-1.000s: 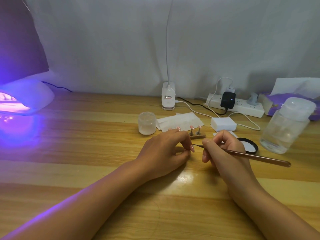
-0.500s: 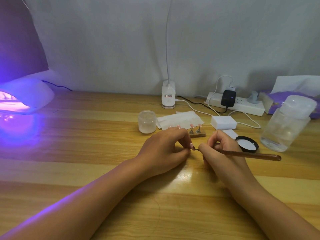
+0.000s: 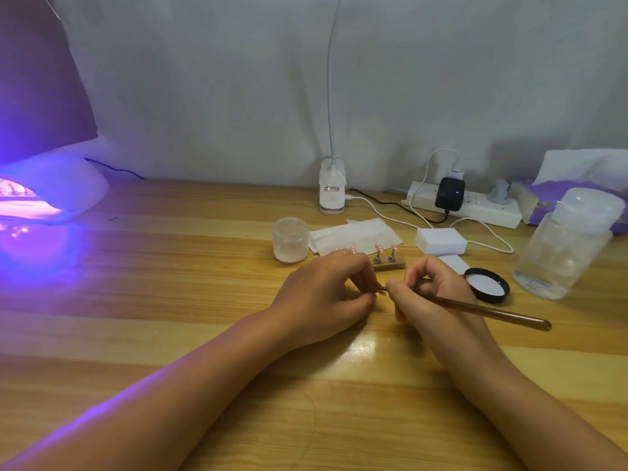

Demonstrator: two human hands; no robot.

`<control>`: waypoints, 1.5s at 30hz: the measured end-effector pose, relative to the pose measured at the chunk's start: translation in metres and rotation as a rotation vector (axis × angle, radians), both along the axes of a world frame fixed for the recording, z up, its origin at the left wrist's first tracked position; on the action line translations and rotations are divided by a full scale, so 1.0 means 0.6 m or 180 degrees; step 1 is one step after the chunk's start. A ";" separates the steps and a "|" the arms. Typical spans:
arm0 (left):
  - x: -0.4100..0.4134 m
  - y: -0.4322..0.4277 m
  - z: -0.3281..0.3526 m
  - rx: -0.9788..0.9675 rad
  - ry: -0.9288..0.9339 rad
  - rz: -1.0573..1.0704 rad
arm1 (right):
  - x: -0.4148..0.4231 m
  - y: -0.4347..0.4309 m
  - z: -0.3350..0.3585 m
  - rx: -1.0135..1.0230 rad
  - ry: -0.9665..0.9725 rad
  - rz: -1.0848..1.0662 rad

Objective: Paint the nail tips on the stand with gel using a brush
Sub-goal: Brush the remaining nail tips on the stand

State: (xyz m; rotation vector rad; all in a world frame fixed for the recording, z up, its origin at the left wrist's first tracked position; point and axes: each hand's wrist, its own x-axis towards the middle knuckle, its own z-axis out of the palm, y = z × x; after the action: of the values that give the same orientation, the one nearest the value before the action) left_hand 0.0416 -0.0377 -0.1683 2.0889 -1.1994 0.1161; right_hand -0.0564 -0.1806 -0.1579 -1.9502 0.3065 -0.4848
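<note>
I saw the left hand pinching a nail tip, the right hand pinching the brush at its 3 o'clock; I advised light, steady strokes.

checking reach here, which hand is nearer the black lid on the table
Right. The right hand, holding the brush, sits just left of the black lid. The left hand lies farther left, beyond the right hand.

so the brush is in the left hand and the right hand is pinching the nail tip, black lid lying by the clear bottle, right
Not quite: the hands are swapped. In the head view the right hand holds the brush, and the left hand pinches the nail tip at the brush's end. The black lid does lie by the clear bottle.
</note>
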 end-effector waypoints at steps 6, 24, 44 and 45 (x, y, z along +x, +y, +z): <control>0.001 0.000 -0.001 -0.0020 -0.0002 0.0017 | 0.002 -0.002 -0.003 -0.0117 -0.0107 -0.0039; 0.001 0.000 -0.001 0.0027 -0.0014 0.0025 | 0.001 -0.003 -0.004 -0.0024 -0.0255 0.0105; -0.001 0.001 0.000 -0.0010 -0.0112 0.0064 | 0.003 -0.003 -0.004 -0.0010 -0.0102 0.0116; -0.001 0.001 0.000 -0.0010 -0.0096 0.0060 | 0.004 -0.004 -0.004 -0.0046 -0.0106 0.0096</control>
State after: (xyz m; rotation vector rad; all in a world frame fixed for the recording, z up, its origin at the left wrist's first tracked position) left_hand 0.0412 -0.0372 -0.1685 2.1030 -1.1968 0.1586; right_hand -0.0541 -0.1828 -0.1606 -1.9560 0.2528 -0.5004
